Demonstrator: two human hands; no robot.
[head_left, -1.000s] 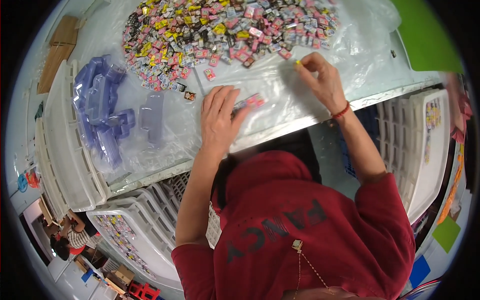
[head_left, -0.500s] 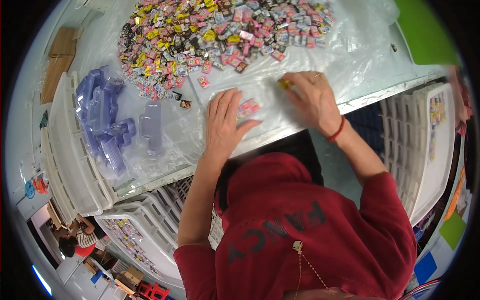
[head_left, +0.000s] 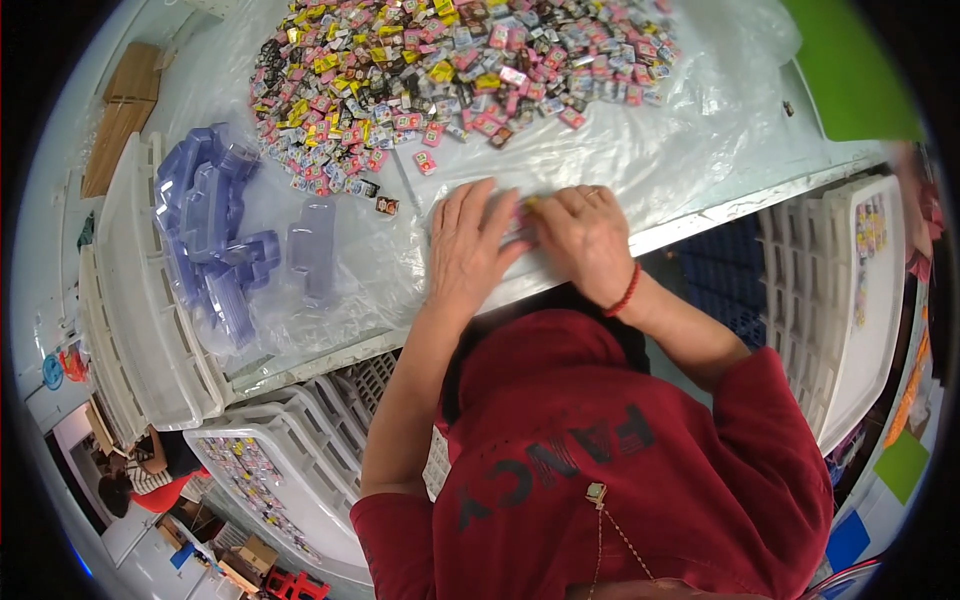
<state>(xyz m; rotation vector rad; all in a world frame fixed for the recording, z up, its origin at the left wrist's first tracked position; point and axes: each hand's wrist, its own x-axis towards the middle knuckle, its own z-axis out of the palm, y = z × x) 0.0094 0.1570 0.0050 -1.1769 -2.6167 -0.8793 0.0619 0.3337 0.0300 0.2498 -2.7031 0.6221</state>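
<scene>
From my distant post I saw small pieces (head_left: 450, 75) with a glossy, plastic-like shine, heaped on crinkled clear plastic film (head_left: 690, 165) above the scuffed, painted-looking edge of the desk (head_left: 740, 208). Purple trays (head_left: 208, 210) looked thin, translucent and shiny; white crates (head_left: 850, 340), rigid plastic. A green sheet (head_left: 850, 75) appeared smooth and matt, the red shirt (head_left: 640, 500) matt cloth.

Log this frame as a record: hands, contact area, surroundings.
left_hand: left hand palm down on clear plastic sheet, fingers extended
right_hand: right hand beside it, fingers curled at a small yellow piece; grip unclear
between_hands: pinkish item, blurred, partly hidden
beyond_hands: pile of small multicolored pieces
left_side: bluish-purple plastic trays, heaped; similar single tray apart
right_side: green sheet
</scene>
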